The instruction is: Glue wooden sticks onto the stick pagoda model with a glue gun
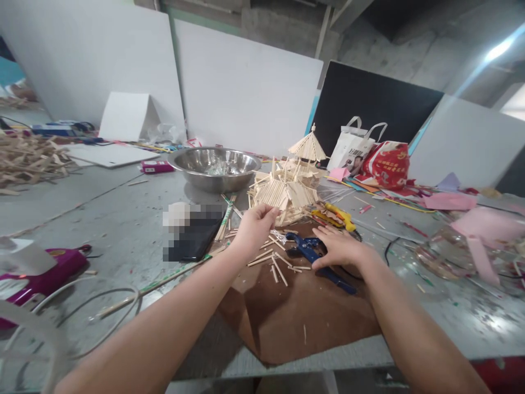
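A model pavilion built of thin wooden sticks [289, 183] stands on the grey table [123, 219], with a pointed stick roof behind it. My left hand [255, 225] reaches to its front left edge with fingers curled against the sticks. My right hand [340, 249] rests on blue-handled pliers [311, 253] lying on a brown sheet [295, 312], fingers curling over the handles. Loose cut sticks [273, 261] lie scattered between the two hands.
A steel bowl [215, 167] sits behind the left hand. A dark phone [192, 238], a yellow tool [338, 214], a pink device with a cord [45, 273], a glass bowl [451, 254], bags [369, 156] and a heap of sticks [24, 158] surround the work area.
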`<state>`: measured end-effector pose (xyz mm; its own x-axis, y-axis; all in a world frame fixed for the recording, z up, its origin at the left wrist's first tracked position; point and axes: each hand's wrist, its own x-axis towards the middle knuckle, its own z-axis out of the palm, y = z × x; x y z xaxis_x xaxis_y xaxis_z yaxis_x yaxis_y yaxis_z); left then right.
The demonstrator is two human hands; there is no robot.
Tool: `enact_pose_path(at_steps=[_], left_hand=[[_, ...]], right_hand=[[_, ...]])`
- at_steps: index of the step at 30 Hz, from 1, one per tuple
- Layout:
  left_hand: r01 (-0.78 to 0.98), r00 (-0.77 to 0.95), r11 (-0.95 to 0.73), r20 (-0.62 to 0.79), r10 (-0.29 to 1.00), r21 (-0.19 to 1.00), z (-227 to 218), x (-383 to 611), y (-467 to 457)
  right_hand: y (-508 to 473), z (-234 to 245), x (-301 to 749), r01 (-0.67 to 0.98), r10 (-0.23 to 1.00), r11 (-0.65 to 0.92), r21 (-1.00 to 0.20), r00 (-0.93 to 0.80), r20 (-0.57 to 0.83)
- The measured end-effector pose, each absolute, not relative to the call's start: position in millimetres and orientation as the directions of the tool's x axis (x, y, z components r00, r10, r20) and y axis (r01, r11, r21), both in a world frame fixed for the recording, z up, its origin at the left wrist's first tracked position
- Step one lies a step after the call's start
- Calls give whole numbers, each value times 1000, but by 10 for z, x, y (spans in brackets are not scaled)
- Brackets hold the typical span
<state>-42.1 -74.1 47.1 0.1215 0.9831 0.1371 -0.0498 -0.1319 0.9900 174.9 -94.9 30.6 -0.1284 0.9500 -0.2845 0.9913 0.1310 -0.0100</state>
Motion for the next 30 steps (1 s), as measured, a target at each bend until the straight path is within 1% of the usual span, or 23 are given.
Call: enact_pose_path(at_steps=[2,4,8,11,13,17,19,21,25,30], left_hand=[[16,153,-157,153,976,987,442,-454,-743],[52,143,-166,157,977,985,390,-493,-745],[61,123,-155,147,981,986,256,-535,-764],[45,166,-162,153,974,986,211,-551,-795],[11,192,-156,151,970,988,217,-571,-812],[-51,194,-137,145,970,989,231,-604,-827],[-60,204,-148,157,966,987,222,-601,-836],[-65,226,-151,162,961,986,210,-587,-853],[-97,259,-136,157,953,986,205,-555,-896],[-80,292,-146,164,942,986,197,-536,-921]], right_hand=[[-947,265,1734,992,932,126,28,-108,-345],[-949,263,1708,988,923,152,21,-134,-361],[-974,297,1672,962,922,271,-29,-268,-278],[-1003,336,1675,952,921,298,-74,-307,-239],[-1020,370,1682,956,939,278,-95,-291,-182],[-1037,407,1654,972,978,209,-109,-209,14],[-1035,391,1612,971,977,193,-139,-178,116],[-1032,354,1561,965,968,203,-167,-172,184],[-1030,273,1462,952,958,231,-202,-186,220],[-1049,231,1373,927,936,288,-241,-219,277]])
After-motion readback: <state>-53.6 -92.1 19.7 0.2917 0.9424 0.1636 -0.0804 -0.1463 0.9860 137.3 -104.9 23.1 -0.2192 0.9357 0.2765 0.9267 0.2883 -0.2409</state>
